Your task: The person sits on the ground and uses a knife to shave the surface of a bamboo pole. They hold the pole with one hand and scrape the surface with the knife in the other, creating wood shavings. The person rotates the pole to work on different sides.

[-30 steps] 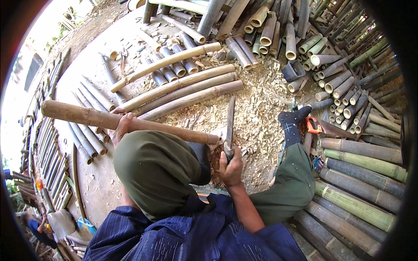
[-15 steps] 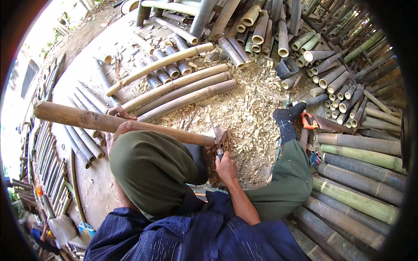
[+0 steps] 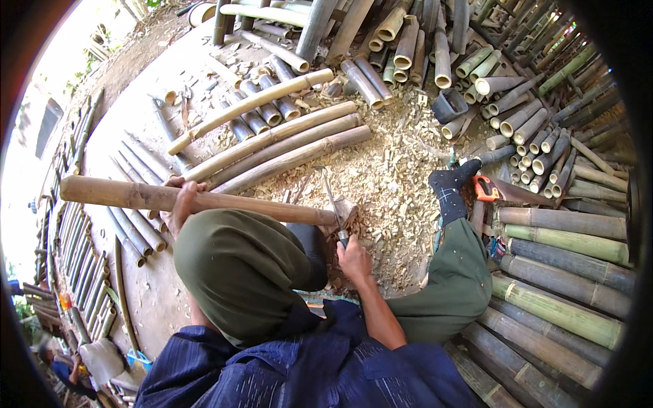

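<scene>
A long brown bamboo pole [image 3: 129, 193] slants across my raised left knee. Its right end lies against a small wooden block [image 3: 347, 210] among the shavings. My left hand [image 3: 181, 206] is closed around the pole left of the knee, fingers over its top. In my right hand [image 3: 354, 261], closed round a dark handle, is a hooked knife [image 3: 330, 192]. Its thin blade points up and away from me, passing close beside the pole's right end. Whether the blade touches the bamboo I cannot tell.
Pale shavings [image 3: 388, 170] cover the ground ahead. Three cut poles [image 3: 292, 158] lie beyond my left hand. An orange-handled saw [image 3: 487, 189] sits by my right foot [image 3: 449, 187]. Stacked bamboo [image 3: 564, 273] fills the right side; a dark tub [image 3: 449, 105] stands farther off.
The pole's left end has dropped slightly and shifted right. My left hand now wraps over the pole's top. The knife blade shows more fully, leaning left past the pole's end.
</scene>
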Available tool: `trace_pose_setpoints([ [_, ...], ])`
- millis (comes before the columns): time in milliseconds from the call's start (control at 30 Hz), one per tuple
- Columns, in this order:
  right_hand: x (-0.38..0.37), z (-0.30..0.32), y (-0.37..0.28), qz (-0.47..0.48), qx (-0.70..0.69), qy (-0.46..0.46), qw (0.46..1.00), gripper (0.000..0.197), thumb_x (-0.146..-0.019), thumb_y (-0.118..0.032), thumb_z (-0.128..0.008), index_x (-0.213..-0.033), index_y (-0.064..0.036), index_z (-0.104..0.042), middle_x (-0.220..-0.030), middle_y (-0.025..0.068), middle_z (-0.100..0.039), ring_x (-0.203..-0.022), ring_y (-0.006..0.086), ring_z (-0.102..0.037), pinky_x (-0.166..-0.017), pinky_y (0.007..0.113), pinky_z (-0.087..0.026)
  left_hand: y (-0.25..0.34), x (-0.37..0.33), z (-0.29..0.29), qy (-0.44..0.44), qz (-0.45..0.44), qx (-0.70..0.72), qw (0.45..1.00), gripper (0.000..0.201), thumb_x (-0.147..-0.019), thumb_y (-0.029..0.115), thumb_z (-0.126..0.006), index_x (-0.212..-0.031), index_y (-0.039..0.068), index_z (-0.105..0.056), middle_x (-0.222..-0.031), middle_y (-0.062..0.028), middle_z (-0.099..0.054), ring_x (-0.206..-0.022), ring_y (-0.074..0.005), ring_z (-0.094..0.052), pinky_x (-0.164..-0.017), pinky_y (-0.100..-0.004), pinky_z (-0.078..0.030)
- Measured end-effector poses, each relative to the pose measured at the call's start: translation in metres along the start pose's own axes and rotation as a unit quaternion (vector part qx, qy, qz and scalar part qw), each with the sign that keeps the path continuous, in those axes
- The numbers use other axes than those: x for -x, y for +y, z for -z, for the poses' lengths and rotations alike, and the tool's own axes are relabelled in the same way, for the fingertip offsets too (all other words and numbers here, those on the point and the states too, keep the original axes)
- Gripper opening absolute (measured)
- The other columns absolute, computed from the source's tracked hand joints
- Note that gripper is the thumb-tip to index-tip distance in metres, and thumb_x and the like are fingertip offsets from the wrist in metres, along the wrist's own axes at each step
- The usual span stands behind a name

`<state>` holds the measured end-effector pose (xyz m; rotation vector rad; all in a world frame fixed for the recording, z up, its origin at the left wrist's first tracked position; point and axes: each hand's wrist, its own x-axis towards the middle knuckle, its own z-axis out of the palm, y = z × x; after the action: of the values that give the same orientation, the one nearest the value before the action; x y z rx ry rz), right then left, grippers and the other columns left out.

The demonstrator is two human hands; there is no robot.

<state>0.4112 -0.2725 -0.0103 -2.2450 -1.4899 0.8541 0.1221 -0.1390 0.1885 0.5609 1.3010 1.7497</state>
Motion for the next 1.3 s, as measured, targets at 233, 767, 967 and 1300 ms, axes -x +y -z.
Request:
trace_pose_setpoints([
  [233, 0.017, 0.072, -0.074, 0.097, -0.167, 0.069, 0.979, 0.038, -0.102, -0.036, -0.060, -0.108, 0.0005, -0.053, -0.084, 0.0281, -0.068, -0.076, 0.0523, -0.067, -0.064, 0.059, -0.051, -0.025, -0.024, 0.029, -0.046, -0.058, 0.018, 0.997, 0.045, -0.086, 0.010, -0.078, -0.123, 0.008, -0.052, -0.094, -0.0066, -0.062, -0.093, -0.0210, -0.066, -0.093, -0.0385, -0.057],
  [767, 0.018, 0.065, -0.062, 0.183, -0.179, 0.166, 0.952, 0.031, -0.102, -0.033, -0.060, -0.106, -0.0031, -0.053, -0.076, 0.0262, -0.067, -0.071, 0.0461, -0.069, -0.057, 0.053, -0.051, -0.036, -0.020, 0.027, -0.041, -0.054, 0.030, 0.997, 0.053, -0.083, 0.011, -0.078, -0.128, 0.006, -0.050, -0.096, -0.0075, -0.062, -0.095, -0.0214, -0.066, -0.094, -0.0386, -0.056],
  [967, -0.013, -0.008, 0.017, 0.052, 0.008, 0.016, 0.998, 0.040, -0.101, -0.040, -0.060, -0.108, -0.0008, -0.054, -0.078, 0.0259, -0.067, -0.072, 0.0502, -0.066, -0.061, 0.056, -0.050, -0.032, -0.016, 0.023, -0.052, -0.046, 0.022, 0.997, 0.056, -0.082, 0.011, -0.079, -0.130, 0.005, -0.050, -0.097, -0.0078, -0.062, -0.096, -0.0215, -0.066, -0.094, -0.0386, -0.056],
  [1300, -0.004, 0.019, -0.012, -0.009, 0.013, -0.015, 1.000, 0.038, -0.101, -0.036, -0.058, -0.111, 0.0006, -0.057, -0.079, 0.0286, -0.068, -0.078, 0.0522, -0.067, -0.069, 0.058, -0.052, -0.021, -0.017, 0.010, -0.064, -0.039, 0.027, 0.997, 0.061, -0.081, 0.012, -0.079, -0.133, 0.003, -0.049, -0.099, -0.0083, -0.062, -0.097, -0.0217, -0.066, -0.095, -0.0386, -0.056],
])
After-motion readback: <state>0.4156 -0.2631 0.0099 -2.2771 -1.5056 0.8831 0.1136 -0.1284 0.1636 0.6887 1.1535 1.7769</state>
